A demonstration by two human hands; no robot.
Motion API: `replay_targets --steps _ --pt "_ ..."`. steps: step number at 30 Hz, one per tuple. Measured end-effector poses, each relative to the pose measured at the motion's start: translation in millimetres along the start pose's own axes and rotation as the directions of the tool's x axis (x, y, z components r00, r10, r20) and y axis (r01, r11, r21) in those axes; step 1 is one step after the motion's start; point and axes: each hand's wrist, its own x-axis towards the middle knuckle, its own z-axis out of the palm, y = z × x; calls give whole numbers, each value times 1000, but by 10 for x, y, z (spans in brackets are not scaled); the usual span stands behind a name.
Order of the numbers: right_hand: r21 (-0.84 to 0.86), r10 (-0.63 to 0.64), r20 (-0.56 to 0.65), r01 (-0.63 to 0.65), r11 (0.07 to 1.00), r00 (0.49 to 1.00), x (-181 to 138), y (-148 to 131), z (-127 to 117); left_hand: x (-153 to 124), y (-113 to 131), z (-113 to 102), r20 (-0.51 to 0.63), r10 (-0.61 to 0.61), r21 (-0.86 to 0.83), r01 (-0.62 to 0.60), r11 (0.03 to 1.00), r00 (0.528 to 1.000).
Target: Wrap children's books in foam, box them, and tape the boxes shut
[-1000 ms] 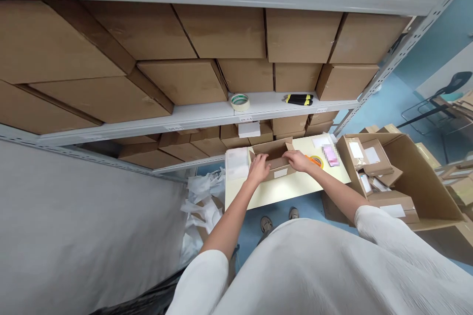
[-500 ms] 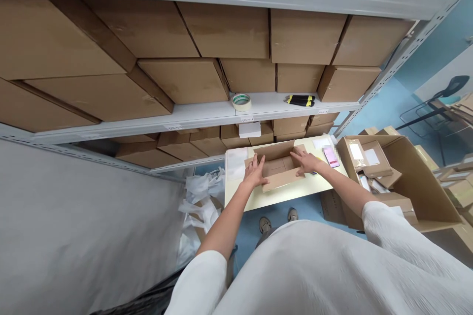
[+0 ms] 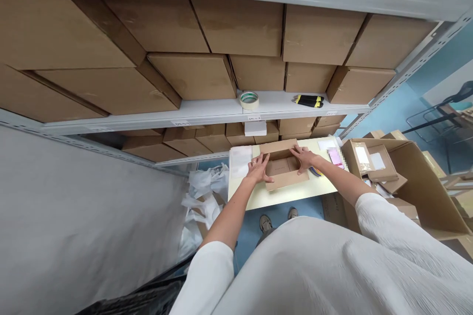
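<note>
An open cardboard box (image 3: pixel 284 165) sits on the pale yellow tabletop (image 3: pixel 254 201), its inside facing up and nothing visible in it. My left hand (image 3: pixel 258 169) grips the box's left end, thumb on the near side and fingers toward the far side. At the opposite end my right hand (image 3: pixel 304 158) holds the box in the same way, fingers at the far corner and thumb at the near one. Just right of that hand, partly hidden under the forearm, lies a small blue and yellow object (image 3: pixel 316 171) whose kind I cannot make out.
A phone (image 3: pixel 335 157) lies at the table's right end. Beyond stands a large carton (image 3: pixel 424 182) with several small parcels. On the shelf (image 3: pixel 218 107) above are a tape roll (image 3: pixel 249 100), black-yellow cutters (image 3: pixel 309 101) and stacked boxes (image 3: pixel 192 76). White plastic bags (image 3: pixel 201 206) hang left.
The box's far and near flaps lie folded further outward, and its opening looks wider. My hands have shifted slightly at its ends. The view has moved a little left.
</note>
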Motion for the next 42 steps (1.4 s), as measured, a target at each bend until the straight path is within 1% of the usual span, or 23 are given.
replay_targets --steps 2,4,5,7,8,10,12,13,15,18,21,23,28,30,33,38,40,42 --pt "-20 21 19 -20 1000 1000 -23 -21 -16 -43 -42 21 -59 -11 -91 6 996 998" --pt "-49 41 36 -39 998 999 -39 -40 -32 -79 -117 37 -174 -34 -216 -4 976 984" --pt "-66 46 42 -43 997 998 -43 -46 -36 -93 -171 37 -242 -53 -284 -19 959 969" --pt "-94 47 42 -43 995 998 -45 -49 -33 -112 -317 20 -367 -122 -403 -39 914 922" --pt "-100 43 35 -39 994 998 -46 -46 -28 -119 -407 1 -413 -179 -453 -30 891 893" --pt "-99 35 15 -33 995 999 -48 -38 -15 -130 -617 -48 -464 -326 -527 40 849 824" --pt "-100 37 4 -37 994 999 -55 -32 -3 -141 -847 -95 -458 -471 -581 148 801 754" --pt "-105 40 3 -39 994 999 -59 -31 1 -146 -963 -111 -426 -535 -594 220 774 729" --pt "-110 46 4 -45 993 999 -64 -32 10 -149 -1180 -121 -318 -665 -606 395 691 676" --pt "-106 54 0 -53 993 999 -65 -30 31 -114 -1449 -76 -232 -728 -600 494 629 645" --pt "-116 63 -6 -64 991 998 -64 -20 57 -13 -1640 9 -181 -755 -597 540 594 630" --pt "-107 65 -13 -66 992 998 -66 -11 68 80 -1732 68 -164 -760 -598 549 583 629" --pt "-45 80 -21 -81 996 997 -86 9 72 305 -1877 186 -102 -774 -614 573 543 625" --pt "-34 82 -24 -82 996 996 -98 18 75 362 -1903 215 -87 -783 -608 590 531 616" --pt "-32 76 -23 -77 997 997 -111 32 90 401 -1906 241 -104 -796 -580 614 535 596" --pt "5 95 -40 -94 996 995 -106 51 130 400 -1844 292 -138 -773 -550 601 580 619" --pt "26 103 -61 -101 995 993 -104 52 138 412 -1829 327 -162 -768 -546 592 593 620" --pt "23 101 -60 -100 995 993 -106 46 136 436 -1842 358 -151 -775 -537 607 586 614"
